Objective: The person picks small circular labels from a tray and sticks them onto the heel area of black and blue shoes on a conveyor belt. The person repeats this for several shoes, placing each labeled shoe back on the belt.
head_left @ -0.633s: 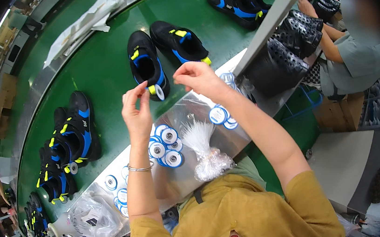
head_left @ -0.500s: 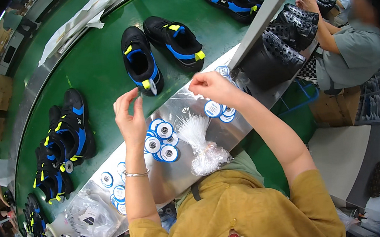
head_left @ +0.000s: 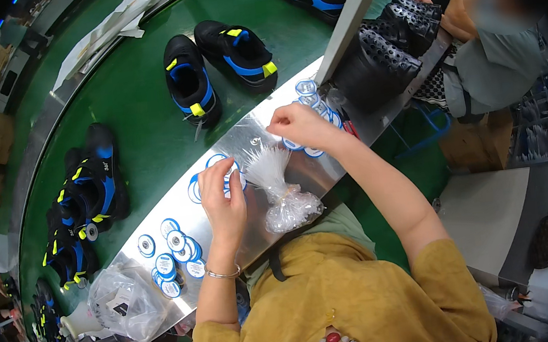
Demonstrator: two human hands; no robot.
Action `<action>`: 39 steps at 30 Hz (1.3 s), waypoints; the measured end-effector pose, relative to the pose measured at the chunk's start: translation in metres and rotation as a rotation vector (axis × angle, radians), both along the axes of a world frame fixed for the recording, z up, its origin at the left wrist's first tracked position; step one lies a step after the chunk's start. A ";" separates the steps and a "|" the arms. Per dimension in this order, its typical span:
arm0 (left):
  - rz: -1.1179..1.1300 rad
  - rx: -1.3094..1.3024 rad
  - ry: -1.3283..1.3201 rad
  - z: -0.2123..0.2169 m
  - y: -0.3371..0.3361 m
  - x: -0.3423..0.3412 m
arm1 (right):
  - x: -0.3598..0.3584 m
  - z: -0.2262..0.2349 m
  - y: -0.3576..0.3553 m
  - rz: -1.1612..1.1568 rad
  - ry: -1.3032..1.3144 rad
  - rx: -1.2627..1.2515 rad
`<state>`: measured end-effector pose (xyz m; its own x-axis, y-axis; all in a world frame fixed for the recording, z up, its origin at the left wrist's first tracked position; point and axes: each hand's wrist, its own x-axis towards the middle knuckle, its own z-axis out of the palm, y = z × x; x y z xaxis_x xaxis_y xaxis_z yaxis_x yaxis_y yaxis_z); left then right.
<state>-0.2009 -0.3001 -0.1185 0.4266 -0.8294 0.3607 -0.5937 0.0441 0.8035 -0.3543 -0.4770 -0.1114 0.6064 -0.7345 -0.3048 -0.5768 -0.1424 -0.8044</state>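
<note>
The left hand, fingers parted, is at the round tags. The right hand seems pinching near white ties; its content I cannot tell. Tags and ties share the table, probably for easy reach.

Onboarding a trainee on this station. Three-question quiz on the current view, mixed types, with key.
1. Which items show right behind the left grip?
A) black boots
B) round blue-rimmed tags
C) a clear plastic bag

2. True or false: the right grip is apart from the nearest black-and-blue sneakers.

3. Fill in: the bundle of clear plastic strands lies on the ____-coloured worktop.

Key: 1. B. 2. True. 3. Silver.
</note>
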 end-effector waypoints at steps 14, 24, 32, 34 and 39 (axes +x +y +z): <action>-0.154 -0.010 -0.051 -0.009 -0.002 -0.039 | -0.053 0.007 0.022 0.047 0.046 0.059; -0.329 0.148 -0.330 -0.009 -0.008 -0.068 | -0.048 -0.002 0.033 -0.139 -0.148 -0.096; -0.374 0.227 -0.348 -0.017 -0.008 -0.073 | -0.047 -0.001 0.029 -0.310 -0.418 -0.227; -0.375 0.235 -0.346 -0.017 -0.010 -0.075 | -0.046 0.000 0.015 -0.327 -0.524 -0.253; -0.378 0.234 -0.319 -0.017 -0.012 -0.077 | -0.046 0.024 -0.003 -0.333 -0.596 -0.324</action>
<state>-0.2781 -0.3121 -0.1359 -0.0171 -0.9773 0.2111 -0.7870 0.1434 0.6001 -0.4000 -0.4800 -0.0873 0.3310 -0.9049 0.2677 -0.1108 -0.3190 -0.9412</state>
